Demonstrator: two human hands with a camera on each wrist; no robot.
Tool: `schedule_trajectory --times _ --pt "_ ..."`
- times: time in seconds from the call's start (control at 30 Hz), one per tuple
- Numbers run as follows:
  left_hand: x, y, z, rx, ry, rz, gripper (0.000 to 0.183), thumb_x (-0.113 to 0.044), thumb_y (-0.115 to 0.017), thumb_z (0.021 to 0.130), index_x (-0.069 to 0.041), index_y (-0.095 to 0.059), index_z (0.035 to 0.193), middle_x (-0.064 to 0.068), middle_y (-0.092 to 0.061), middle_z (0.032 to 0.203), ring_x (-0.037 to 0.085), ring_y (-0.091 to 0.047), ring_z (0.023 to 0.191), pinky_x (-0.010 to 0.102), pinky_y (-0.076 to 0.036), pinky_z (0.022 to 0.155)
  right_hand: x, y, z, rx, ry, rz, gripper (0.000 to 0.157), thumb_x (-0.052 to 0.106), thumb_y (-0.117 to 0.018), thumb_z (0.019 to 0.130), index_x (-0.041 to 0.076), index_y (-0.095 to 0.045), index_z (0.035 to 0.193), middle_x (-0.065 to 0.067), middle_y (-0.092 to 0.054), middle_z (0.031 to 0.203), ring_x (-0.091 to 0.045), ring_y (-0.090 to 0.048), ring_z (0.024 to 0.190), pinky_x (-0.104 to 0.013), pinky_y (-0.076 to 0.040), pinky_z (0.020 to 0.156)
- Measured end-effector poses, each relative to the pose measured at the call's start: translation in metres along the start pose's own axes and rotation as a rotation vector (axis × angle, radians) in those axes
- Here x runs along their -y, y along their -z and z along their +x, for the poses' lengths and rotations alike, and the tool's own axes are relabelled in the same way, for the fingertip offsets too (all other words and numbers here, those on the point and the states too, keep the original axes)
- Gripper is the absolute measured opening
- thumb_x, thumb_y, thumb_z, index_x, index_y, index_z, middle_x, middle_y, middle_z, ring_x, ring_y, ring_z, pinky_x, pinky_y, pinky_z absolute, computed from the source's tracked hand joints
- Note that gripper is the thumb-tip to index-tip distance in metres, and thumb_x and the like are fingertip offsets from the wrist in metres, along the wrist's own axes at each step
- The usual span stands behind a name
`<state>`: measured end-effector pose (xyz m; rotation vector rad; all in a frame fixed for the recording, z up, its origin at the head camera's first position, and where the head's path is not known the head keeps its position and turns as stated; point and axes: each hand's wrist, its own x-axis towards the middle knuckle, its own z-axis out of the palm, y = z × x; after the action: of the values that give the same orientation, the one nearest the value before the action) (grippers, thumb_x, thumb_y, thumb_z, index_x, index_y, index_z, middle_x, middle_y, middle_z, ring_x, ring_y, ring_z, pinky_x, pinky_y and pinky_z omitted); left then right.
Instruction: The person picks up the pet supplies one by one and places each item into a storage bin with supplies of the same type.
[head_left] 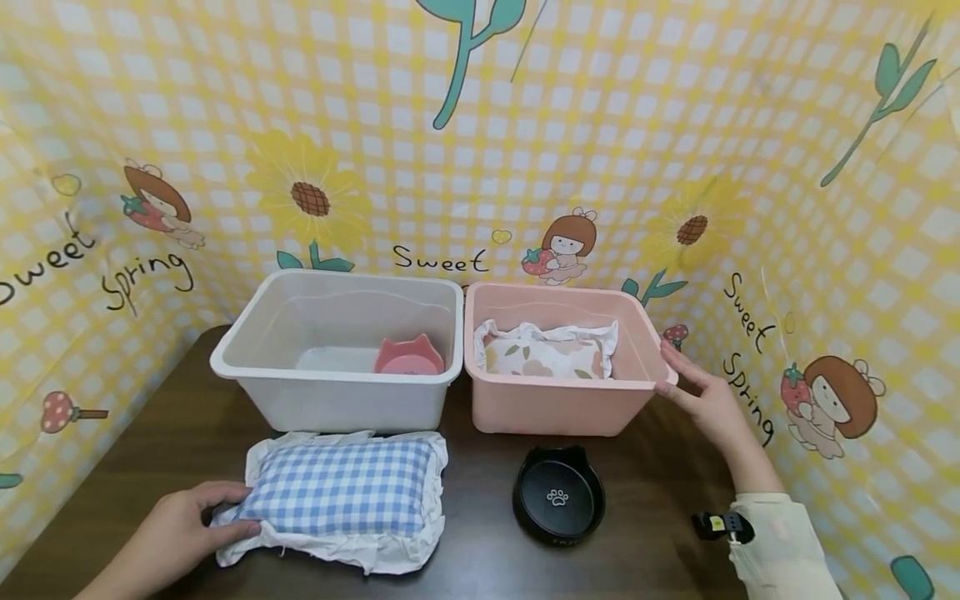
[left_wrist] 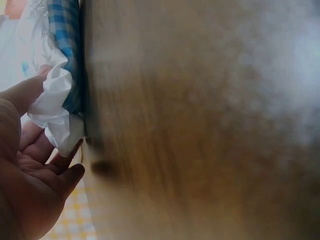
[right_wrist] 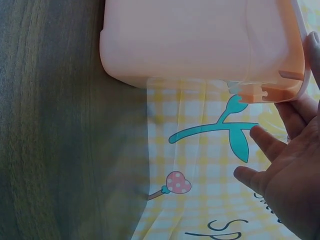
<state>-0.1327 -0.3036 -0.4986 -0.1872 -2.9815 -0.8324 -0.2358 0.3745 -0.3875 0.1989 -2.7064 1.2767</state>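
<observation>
My left hand is at the left edge of a small pillow in blue and white checks. In the left wrist view its thumb and fingers pinch the white ruffle. With its thumb and fingertips, my right hand holds the rim at the front right corner of a pink bin. The right wrist view has the other fingers spread below that rim. A floral pillow with a white frill lies inside the pink bin.
Left of the pink bin stands a white bin, holding a pink cat-eared bowl. A black cat-eared bowl with a paw print sits on the dark wooden table. Yellow checked cloth hangs behind and at both sides.
</observation>
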Motion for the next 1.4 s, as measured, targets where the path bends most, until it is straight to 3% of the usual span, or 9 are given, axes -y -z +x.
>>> schedule_trajectory --times 0.17,0.43,0.67,1.0,1.4 --pt "0.0 -0.005 0.007 -0.035 -0.003 0.002 0.03 -0.056 -0.081 0.065 -0.035 -0.072 0.084 -0.008 -0.072 0.1 -0.002 -0.06 0.092 0.015 -0.046 0.074 0.005 0.002 -0.005 -0.015 -0.017 -0.023 0.061 0.03 -0.068 0.09 0.017 -0.044 0.144 -0.003 -0.037 0.152 -0.026 -0.027 0.143 -0.055 -0.024 0.112" --pt "-0.003 -0.003 0.008 -0.021 0.074 -0.024 0.027 -0.054 -0.081 0.068 -0.033 -0.073 0.082 -0.007 -0.073 0.099 -0.009 -0.057 0.089 0.012 -0.044 0.071 -0.001 0.001 0.001 -0.014 -0.003 -0.027 0.061 0.03 -0.069 0.089 0.017 -0.045 0.144 0.0 -0.037 0.153 -0.025 -0.029 0.143 -0.053 -0.026 0.112" --pt "-0.01 0.0 0.007 -0.049 0.08 -0.059 0.022 -0.052 -0.081 0.07 -0.034 -0.073 0.079 -0.007 -0.073 0.102 -0.011 -0.056 0.093 0.002 -0.035 0.072 -0.027 0.0 0.011 -0.031 -0.011 -0.028 0.06 0.034 -0.071 0.087 0.03 -0.047 0.142 0.008 -0.038 0.151 -0.019 -0.03 0.143 -0.051 -0.025 0.114" --pt "-0.028 0.011 0.002 -0.112 0.057 -0.115 0.022 -0.047 -0.081 0.071 -0.03 -0.069 0.068 -0.008 -0.074 0.101 -0.017 -0.052 0.092 -0.004 -0.032 0.073 -0.032 -0.001 0.012 -0.032 -0.008 -0.02 0.059 0.037 -0.07 0.087 0.035 -0.046 0.141 0.009 -0.039 0.151 -0.02 -0.029 0.143 -0.052 -0.025 0.114" --pt "-0.042 0.023 -0.006 -0.184 0.006 -0.185 0.017 -0.038 -0.083 0.072 -0.028 -0.069 0.07 -0.008 -0.074 0.099 -0.017 -0.055 0.092 -0.002 -0.038 0.077 -0.032 -0.003 0.013 -0.025 -0.02 -0.004 0.061 0.038 -0.07 0.087 0.034 -0.045 0.142 0.008 -0.038 0.151 -0.022 -0.027 0.145 -0.056 -0.022 0.114"
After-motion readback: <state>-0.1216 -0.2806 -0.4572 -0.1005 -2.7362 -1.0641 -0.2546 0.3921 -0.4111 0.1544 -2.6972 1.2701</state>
